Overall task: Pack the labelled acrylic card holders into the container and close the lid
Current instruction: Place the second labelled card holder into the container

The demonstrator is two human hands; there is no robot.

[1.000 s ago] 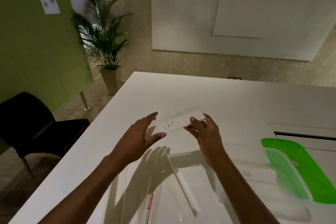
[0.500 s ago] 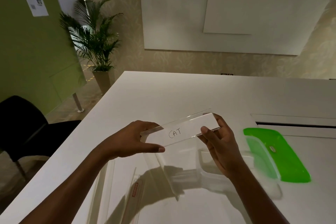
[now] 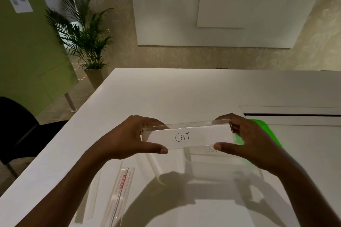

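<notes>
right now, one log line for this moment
left hand: grips CAT holder | right hand: grips it too | container: open | green lid: on table

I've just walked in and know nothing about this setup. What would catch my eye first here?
First, the clear card holder marked CAT, held up at centre by its two ends between the left hand and the right hand, above the white table. Next, the bright green lid lying on the table just behind the right hand, and the potted palm on the floor at far left.
</notes>
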